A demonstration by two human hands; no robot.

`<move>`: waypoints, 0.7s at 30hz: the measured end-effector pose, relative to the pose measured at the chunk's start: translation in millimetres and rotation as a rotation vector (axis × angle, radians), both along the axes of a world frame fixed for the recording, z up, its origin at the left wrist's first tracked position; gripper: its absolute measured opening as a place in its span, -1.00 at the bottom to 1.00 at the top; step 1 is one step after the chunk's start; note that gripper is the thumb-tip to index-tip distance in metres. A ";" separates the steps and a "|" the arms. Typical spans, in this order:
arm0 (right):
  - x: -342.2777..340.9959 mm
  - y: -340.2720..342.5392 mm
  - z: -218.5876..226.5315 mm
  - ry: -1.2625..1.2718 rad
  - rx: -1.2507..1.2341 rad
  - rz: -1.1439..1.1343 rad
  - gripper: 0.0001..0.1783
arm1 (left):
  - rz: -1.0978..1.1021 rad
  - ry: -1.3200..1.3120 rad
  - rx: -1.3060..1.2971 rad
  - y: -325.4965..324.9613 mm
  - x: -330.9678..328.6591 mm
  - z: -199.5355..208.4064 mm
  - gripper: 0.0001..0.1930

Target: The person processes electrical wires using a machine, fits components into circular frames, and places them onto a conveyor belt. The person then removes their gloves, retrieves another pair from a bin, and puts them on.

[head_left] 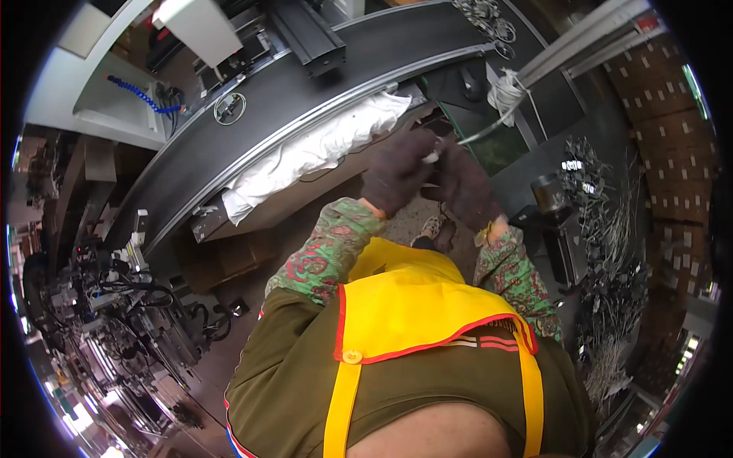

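Observation:
Both my hands wear dark gloves and meet in front of me, between the machine bench and my yellow apron [405,294]. My left hand [398,172] is closed, its fingertips against those of my right hand [467,179], which is also closed. A small whitish bit [432,157] shows at the fingertips, too blurred to name. Just beyond the right fingers, a pale curved strip [489,130] runs up toward a bundle of white cord [505,95]; whether a hand touches it is unclear. Green patterned sleeves cover both forearms.
A dark conveyor belt [290,107] crosses ahead, with a metal ring [230,109] on it. White cloth [313,149] lies along its near edge. A computer mouse [471,84] sits beyond my hands. Metal parts [603,229] hang at right; machinery [114,305] stands left; stacked brown boxes [657,130] rise far right.

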State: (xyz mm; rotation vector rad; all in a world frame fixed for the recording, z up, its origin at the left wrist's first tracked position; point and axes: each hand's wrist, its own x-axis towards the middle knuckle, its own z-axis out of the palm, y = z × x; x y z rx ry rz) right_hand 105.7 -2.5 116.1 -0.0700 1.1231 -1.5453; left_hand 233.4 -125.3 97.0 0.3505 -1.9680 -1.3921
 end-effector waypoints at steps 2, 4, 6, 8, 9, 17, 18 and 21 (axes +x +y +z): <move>1.8 1.0 9.5 1.524 -0.162 0.366 -0.70 | -0.036 0.075 -0.381 20.2 -5.0 17.6 -0.80; -25.3 12.4 -50.4 1.378 -0.079 0.205 -0.65 | -0.012 0.193 -0.209 32.1 -7.3 1.4 -0.81; -29.7 14.1 -61.3 1.213 -0.028 0.084 -0.61 | 0.048 0.287 -0.028 25.9 -2.1 -1.1 -0.82; -4.5 9.9 -11.5 0.749 0.078 -0.008 -0.51 | 0.159 0.000 0.328 11.3 16.6 18.0 -0.82; 1.2 6.8 -3.9 0.749 0.071 -0.002 -0.51 | 0.160 -0.017 0.224 9.0 9.7 19.4 -0.76; 17.7 -12.7 -1.9 1.108 -0.207 0.374 -0.41 | -0.288 0.144 1.046 -3.0 41.1 -6.2 -0.62; 22.7 -19.0 2.0 1.103 -0.221 0.391 -0.41 | -0.289 0.089 0.939 -8.9 48.8 -4.1 -0.61; 40.6 -38.0 9.3 1.040 -0.082 0.608 -0.40 | -0.176 -0.009 0.845 -16.3 69.9 5.4 -0.60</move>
